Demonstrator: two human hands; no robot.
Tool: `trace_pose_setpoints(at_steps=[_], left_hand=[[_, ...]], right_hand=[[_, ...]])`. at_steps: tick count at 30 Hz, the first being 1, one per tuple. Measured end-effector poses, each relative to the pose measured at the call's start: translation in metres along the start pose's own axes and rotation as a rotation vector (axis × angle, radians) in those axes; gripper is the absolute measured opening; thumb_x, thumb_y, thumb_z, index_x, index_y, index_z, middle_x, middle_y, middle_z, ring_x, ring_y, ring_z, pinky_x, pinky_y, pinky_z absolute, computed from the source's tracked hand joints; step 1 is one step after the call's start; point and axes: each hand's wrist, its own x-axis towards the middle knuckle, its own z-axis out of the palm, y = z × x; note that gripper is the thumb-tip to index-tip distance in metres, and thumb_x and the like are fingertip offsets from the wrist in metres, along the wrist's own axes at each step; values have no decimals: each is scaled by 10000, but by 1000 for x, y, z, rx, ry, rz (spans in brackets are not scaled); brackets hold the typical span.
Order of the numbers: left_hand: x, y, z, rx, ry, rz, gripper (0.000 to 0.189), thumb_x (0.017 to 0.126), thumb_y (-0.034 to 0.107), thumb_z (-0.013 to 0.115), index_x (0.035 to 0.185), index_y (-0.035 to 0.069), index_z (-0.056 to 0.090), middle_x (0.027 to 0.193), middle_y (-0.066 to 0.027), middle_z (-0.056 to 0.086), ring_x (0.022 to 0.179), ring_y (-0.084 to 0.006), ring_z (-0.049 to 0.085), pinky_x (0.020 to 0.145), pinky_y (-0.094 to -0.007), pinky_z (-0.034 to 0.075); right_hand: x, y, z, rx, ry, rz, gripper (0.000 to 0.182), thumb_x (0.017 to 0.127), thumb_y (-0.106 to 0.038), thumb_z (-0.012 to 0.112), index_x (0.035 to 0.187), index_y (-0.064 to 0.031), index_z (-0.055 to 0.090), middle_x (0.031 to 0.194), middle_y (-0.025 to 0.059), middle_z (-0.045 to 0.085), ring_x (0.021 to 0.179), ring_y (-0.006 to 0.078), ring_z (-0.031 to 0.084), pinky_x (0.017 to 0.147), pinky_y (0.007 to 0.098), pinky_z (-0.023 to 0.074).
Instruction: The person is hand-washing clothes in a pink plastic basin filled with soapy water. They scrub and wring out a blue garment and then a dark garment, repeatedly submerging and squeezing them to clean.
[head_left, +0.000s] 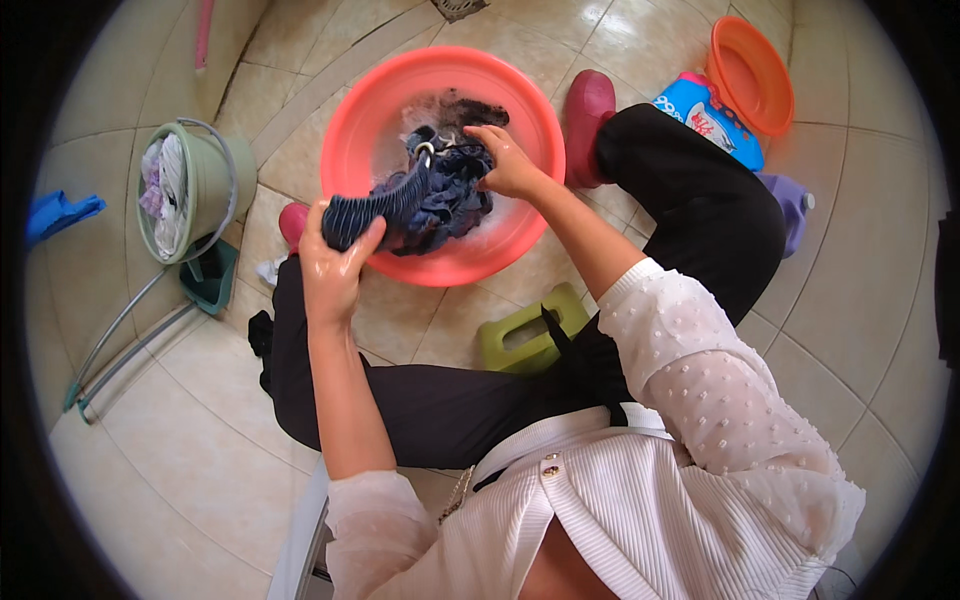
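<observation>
Before me on the tiled floor stands a round coral plastic basin (352, 112) with soapy water in it. A wet dark blue garment (442, 210) lies bunched in the basin, its ribbed, striped part pulled up toward the near left rim. My left hand (334, 259), wet, grips the end of that ribbed part. A pale ring (424, 150) sits on the cloth where the ribbing meets the bunched fabric. On the far right of the bundle, my right hand (506, 161) holds the fabric between thumb and fingers. Darker cloth (480, 112) shows in the water beyond it.
At left are a pale green bucket (202, 176) of light laundry and a green long-handled dustpan (210, 281). A green plastic piece (495, 345) lies between my legs. At right are a blue detergent bag (712, 124), an orange basin (776, 82) and a purple jug (787, 210).
</observation>
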Motion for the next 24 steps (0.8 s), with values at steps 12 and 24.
trace_pose_setpoints(at_steps=[12, 24], left_hand=[[-52, 53, -12, -324, 69, 153, 342, 798, -68, 599, 1056, 24, 394, 1110, -251, 561, 1054, -338, 560, 914, -454, 441], [-5, 11, 21, 124, 83, 172, 558, 764, -77, 646, 1271, 1, 426, 1233, -102, 494, 1075, -190, 514, 922, -313, 416]], right_hand=[[15, -61, -22, 899, -337, 160, 290, 631, 52, 600, 909, -30, 620, 836, 7, 620, 800, 126, 576, 743, 271, 467], [1, -248, -49, 215, -242, -528, 440, 642, 8, 522, 1081, 2, 555, 997, 199, 615, 959, 327, 587, 825, 367, 457]])
